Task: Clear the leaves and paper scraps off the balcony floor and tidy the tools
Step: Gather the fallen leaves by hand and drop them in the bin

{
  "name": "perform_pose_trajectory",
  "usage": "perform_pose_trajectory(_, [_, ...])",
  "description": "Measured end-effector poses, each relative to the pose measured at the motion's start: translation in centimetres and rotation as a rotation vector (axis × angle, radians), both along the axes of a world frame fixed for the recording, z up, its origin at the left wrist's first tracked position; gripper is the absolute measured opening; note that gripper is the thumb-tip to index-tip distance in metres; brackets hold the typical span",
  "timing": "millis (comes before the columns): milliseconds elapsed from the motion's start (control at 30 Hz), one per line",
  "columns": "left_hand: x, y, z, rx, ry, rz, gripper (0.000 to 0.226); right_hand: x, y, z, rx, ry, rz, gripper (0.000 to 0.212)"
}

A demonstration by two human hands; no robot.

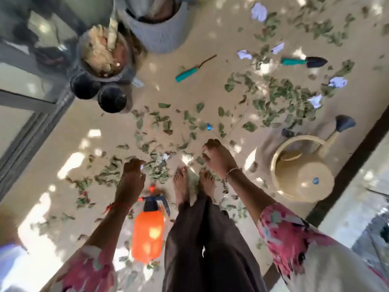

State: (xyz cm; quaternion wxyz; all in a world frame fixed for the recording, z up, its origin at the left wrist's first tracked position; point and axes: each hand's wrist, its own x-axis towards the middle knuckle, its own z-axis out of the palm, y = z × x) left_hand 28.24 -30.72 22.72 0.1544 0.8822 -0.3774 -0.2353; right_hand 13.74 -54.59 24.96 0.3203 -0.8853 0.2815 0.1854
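Green leaves (280,102) litter the beige balcony floor (189,91), thickest at the right and around my bare feet (181,186). White paper scraps (244,54) lie among them, mostly at the far right. My left hand (131,180) reaches down over leaves near a small white scrap, fingers curled; whether it holds anything is blurred. My right hand (216,159) hangs above the leaves with loosely curled fingers and nothing visible in it. An orange spray bottle (148,226) lies below my left arm. A teal-handled weeder (193,69) and a teal-handled trowel (305,62) lie farther off.
A beige watering can (301,173) stands to my right by the dark floor edge (347,165). At the far left are a grey ribbed pot (157,28), a pot of dry plant matter (103,53) and two black pots (112,99), next to a glass door frame (31,127).
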Motion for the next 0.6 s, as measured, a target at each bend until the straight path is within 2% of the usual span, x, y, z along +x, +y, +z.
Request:
perform_pose_trajectory(133, [0.3,2.2,-10.3,0.039,-0.035,0.039,0.044,0.8,1.4,-10.1,-0.011,-0.118,0.048,0.01])
perform_pose_trajectory(267, [0.9,4.7,-19.5,0.268,0.098,0.167,0.052,2.7,3.0,-19.7,-0.033,-0.187,0.287,0.022])
perform_pose_trajectory(333, [1.1,5.8,-23.4,0.343,0.091,0.133,0.057,4.0,4.0,-23.5,-0.054,-0.207,0.425,0.022])
perform_pose_trajectory(467, [1.4,6.4,-26.8,0.5,0.039,0.166,0.064,6.6,6.5,-28.4,-0.084,-0.25,0.645,0.034])
perform_pose_trajectory(600, [1.5,7.2,-28.9,0.529,-0.06,0.176,0.06,9.5,8.9,-30.3,-0.13,-0.14,0.775,0.048])
